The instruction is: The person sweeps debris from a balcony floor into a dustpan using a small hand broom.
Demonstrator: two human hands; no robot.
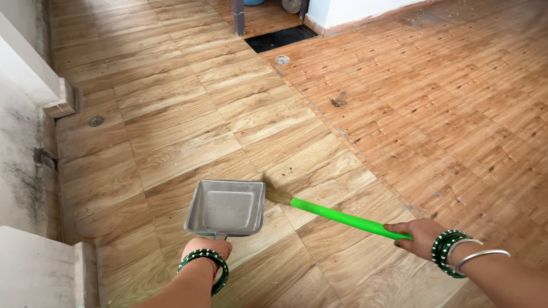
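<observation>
My left hand (pixel 206 249) grips the handle of a grey metal dustpan (pixel 226 207), held low over the wood-pattern floor with its open mouth facing away from me. My right hand (pixel 418 235) is closed around a bright green broom handle (pixel 342 217), which slants left and down toward the dustpan's right side. The broom's dark bristles (pixel 275 193) blur just past the pan's right edge. Green bangles sit on both wrists, with a silver one on the right.
A stained white wall (pixel 23 148) and a low ledge (pixel 45 268) line the left side. Two round floor drains (pixel 96 121) (pixel 282 60) are set in the floor. A dark threshold (pixel 279 37) and a post (pixel 238 16) stand at the top. A dirt smudge (pixel 338 101) marks the right floor.
</observation>
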